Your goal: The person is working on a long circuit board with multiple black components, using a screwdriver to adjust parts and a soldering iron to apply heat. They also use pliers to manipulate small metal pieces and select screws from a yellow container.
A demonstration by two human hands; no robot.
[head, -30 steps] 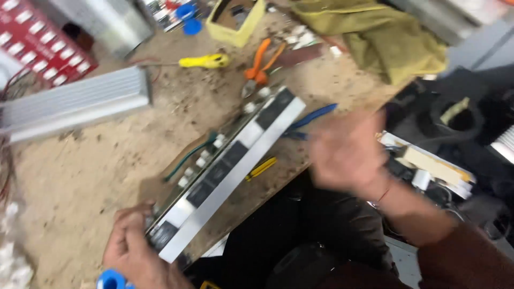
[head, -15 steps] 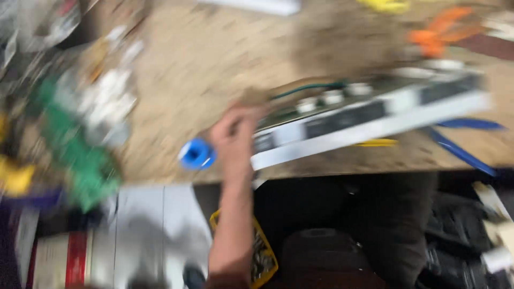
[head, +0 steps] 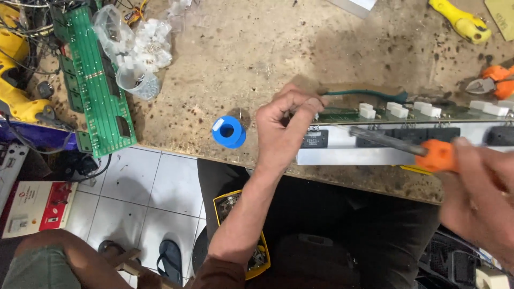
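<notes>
red-and-white flat box [head: 35, 207] on floor, lower left; clear plastic bags [head: 140, 45] on bench

spool [head: 228, 131] left of board [head: 407, 134], on bench [head: 225, 59]

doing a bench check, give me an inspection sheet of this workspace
surface: worn, stained wooden bench, speckled with dark spots
job's things: long circuit board on a metal bar at the bench edge; orange-handled tool laid across it
clutter: blue spool, green circuit board, plastic bags of white parts, yellow tool, orange pliers
hands: left hand pinching at the board's left end; right hand gripping the orange handle
cables: green wire along the board; tangle at far left
surroundings: tiled floor, sandal, another person's knee
</notes>
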